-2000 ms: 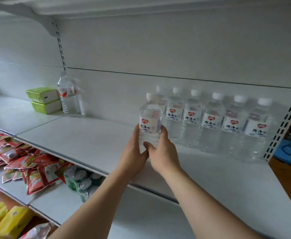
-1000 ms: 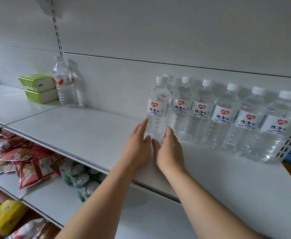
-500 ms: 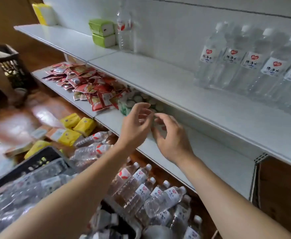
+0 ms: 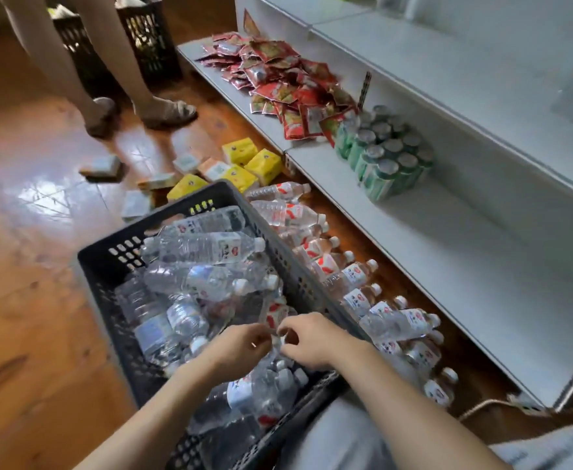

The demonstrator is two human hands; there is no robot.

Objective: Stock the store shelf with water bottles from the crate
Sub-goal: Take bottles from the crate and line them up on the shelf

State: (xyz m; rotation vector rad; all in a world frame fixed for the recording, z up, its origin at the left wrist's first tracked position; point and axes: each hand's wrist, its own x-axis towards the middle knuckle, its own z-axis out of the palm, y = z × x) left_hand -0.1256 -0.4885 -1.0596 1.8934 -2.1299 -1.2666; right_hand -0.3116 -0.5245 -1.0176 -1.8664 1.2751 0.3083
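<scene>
Your left hand (image 4: 244, 347) and right hand (image 4: 307, 340) hang low in the middle of the frame, over the crate (image 4: 115, 266). Fingers are curled; I cannot tell if they hold anything. Water bottles (image 4: 203, 247) lie piled inside. Pick one top bottle, grab its middle firmly, then lift it straight up.

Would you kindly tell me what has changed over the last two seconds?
Both hands let go of the bottle they stood on the upper shelf and dropped to the crate. The left hand and right hand now hover over its bottles, gripping nothing clearly. The cans stayed put.
</scene>
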